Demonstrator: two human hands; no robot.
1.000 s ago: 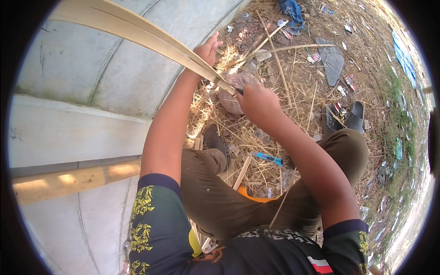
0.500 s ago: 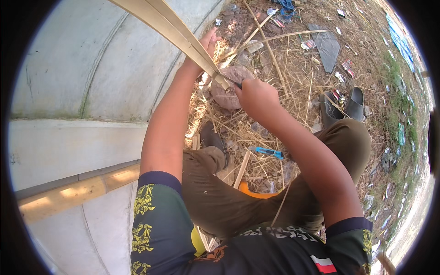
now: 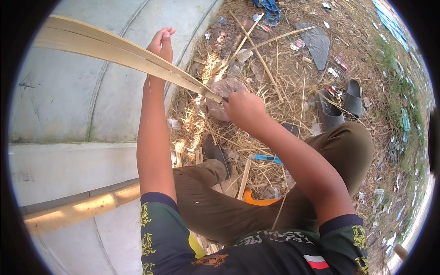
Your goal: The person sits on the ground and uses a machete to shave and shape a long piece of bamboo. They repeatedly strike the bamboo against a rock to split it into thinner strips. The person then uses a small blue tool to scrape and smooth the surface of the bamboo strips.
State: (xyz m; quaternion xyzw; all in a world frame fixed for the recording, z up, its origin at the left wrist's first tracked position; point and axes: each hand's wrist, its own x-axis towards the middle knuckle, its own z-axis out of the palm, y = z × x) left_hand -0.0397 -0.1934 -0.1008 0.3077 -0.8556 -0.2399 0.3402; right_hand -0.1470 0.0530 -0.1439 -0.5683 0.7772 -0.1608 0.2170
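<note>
Right hand (image 3: 245, 107) at frame centre fisted on a blade in the split bamboo strip (image 3: 119, 48); left hand (image 3: 161, 43) upper centre, fingers together behind it; risks slipping, cutting forearm.

bamboo strips (image 3: 123, 52) left, sandals (image 3: 341, 103) right

Outdoor work yard; straw-littered ground (image 3: 284, 78), concrete wall (image 3: 78, 119), sandals (image 3: 341, 103)
</note>
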